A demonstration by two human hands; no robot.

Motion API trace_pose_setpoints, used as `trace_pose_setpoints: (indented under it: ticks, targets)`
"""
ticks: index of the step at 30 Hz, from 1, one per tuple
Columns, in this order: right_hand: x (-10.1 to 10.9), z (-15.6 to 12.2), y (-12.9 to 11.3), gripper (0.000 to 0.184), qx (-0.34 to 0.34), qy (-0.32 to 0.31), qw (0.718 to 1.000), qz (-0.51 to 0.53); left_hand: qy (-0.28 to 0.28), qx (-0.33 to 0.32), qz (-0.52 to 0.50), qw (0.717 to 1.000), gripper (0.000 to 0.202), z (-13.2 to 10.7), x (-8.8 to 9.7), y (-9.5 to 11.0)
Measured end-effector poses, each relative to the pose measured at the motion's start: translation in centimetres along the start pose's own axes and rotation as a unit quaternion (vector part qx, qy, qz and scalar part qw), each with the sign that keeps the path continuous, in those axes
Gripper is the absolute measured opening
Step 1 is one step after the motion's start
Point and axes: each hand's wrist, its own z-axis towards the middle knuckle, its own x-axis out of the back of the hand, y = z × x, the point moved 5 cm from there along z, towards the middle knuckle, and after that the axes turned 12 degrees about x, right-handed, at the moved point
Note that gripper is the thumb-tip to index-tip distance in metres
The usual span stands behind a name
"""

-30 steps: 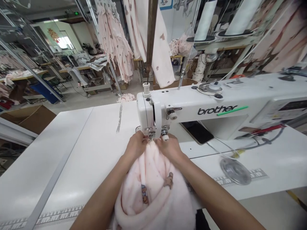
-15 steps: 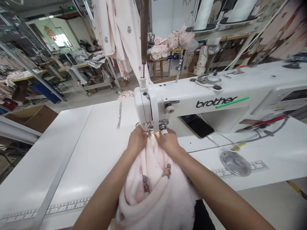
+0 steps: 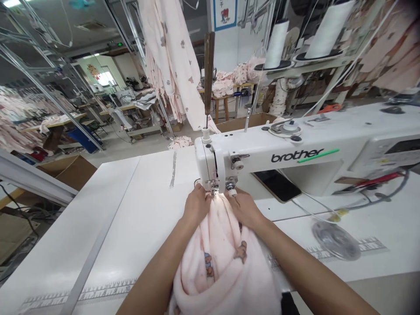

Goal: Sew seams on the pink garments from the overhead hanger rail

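At sewing machine [image 3: 259,148] | left hand [image 3: 197,204], right hand [image 3: 245,208] on pink fabric [image 3: 226,271] | grip hidden, unclear

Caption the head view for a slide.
Left grip and right grip on folded pale-pink printed fabric at a white "brother" sewing machine.

Right, a dark-screened smartphone [image 3: 276,185] flat on the white tabletop [image 3: 144,236], beside a white cable [image 3: 311,215]. Nearer on the right, a transparent disc [image 3: 336,239] partly over a ruler strip [image 3: 372,244]. Far right, two white thread cones [image 3: 277,46] upright on holders. Far centre, pale pink printed fabric [image 3: 179,57] hanging, a blue-framed poster [image 3: 225,14], a wooden stool [image 3: 222,107] under heaped pink cloth [image 3: 223,83]. Far left, a blue bin [image 3: 83,137]; nearer, an open cardboard box [image 3: 74,175].
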Motion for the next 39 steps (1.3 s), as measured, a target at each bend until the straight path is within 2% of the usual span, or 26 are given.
trace_pose_setpoints:
  ticks: [4,12,26,32,36,39]
  targets:
    - [0.2,0.0,0.3,0.037,-0.014,0.016,1.000,0.008,-0.004,0.009,-0.006,1.000,0.026,0.1,-0.1,0.0]
    - [0.0,0.2,0.2,0.038,-0.032,0.010,0.999,0.016,-0.011,0.010,-0.028,1.000,0.025,-0.1,-0.3,-0.2]
    - [-0.2,0.0,0.5,0.039,-0.014,-0.012,0.999,0.038,-0.019,0.004,-0.063,0.998,0.023,-0.5,-0.1,-0.1]
    - [-1.2,0.2,0.8,0.025,-0.002,-0.043,0.999,0.011,-0.020,0.019,-0.056,0.998,0.022,-0.8,-0.3,0.0]
    - [-1.6,0.8,0.9,0.027,0.020,-0.057,0.998,-0.009,-0.041,0.034,-0.035,0.998,0.022,-1.3,0.7,-0.4]
    - [-1.7,0.1,0.0,0.016,0.046,-0.107,0.993,0.009,-0.071,0.048,-0.031,0.996,0.037,-3.8,3.0,-2.3]
